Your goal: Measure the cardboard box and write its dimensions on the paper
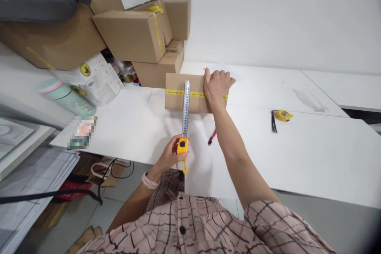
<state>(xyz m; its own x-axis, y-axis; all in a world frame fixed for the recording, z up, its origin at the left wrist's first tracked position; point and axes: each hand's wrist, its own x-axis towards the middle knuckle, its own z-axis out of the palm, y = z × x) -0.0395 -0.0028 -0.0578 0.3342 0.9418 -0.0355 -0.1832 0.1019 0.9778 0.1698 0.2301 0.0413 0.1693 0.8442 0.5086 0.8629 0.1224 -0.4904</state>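
Observation:
My left hand [172, 153] is closed round a yellow tape measure [182, 147] near the table's front edge. Its silver blade [185, 111] is pulled out away from me and lies across a small cardboard box [175, 101] with a strip of yellow tape along it. My right hand [218, 86] grips the right end of that box, fingers bent over its far edge and partly hidden. A red and black pen [212, 137] lies on the white table by my right forearm.
Stacked cardboard boxes [127, 35] stand against the wall at the back left. A green bottle [70, 97], a white avocado-print box [102, 83] and a blurred-out flat item [81, 133] are on the left. A second yellow tape measure [283, 115] with a black strap lies to the right.

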